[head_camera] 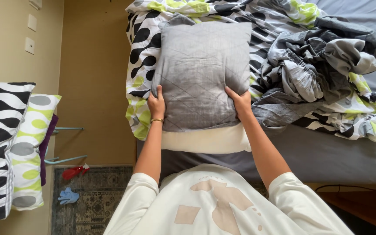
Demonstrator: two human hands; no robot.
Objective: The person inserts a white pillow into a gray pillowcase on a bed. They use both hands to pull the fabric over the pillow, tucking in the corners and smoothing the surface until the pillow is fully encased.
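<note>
Head view: grey pillow (pixel 201 72) stands on the bed edge, upright-ish, leaning away from the person. Grey quilted case covers most of it; bare cream pillow end (pixel 205 140) sticks out at the bottom, case not pulled over that part.

Left hand (pixel 156 104) clamped on the pillow's lower left edge, fingers wrapped round the case, thin gold bracelet on the wrist. Right hand (pixel 240 102) clamped on the lower right edge, thumb on the front face. Both arms stretched forward, hands level with each other, pillow between them.

Pillow rests on a patterned sheet (pixel 142 56), white with black and lime blobs, spread under and behind it. Just right of the pillow: crumpled bedding heap (pixel 323 74), grey plus the same pattern, touching or nearly touching the pillow's right side, cannot tell which. Under all of it, grey mattress cover (pixel 327 152).

Person wears a cream top (pixel 223 204) with beige shapes.

Left side of the room, well apart from the bed: two patterned cushions (pixel 9 148) standing against the wall, one black-and-white, one lime-and-grey. Rug (pixel 96 196) on the floor below, with a blue glove (pixel 68 196) and a red item (pixel 75 172) on it; cannot tell what the red one is.
</note>
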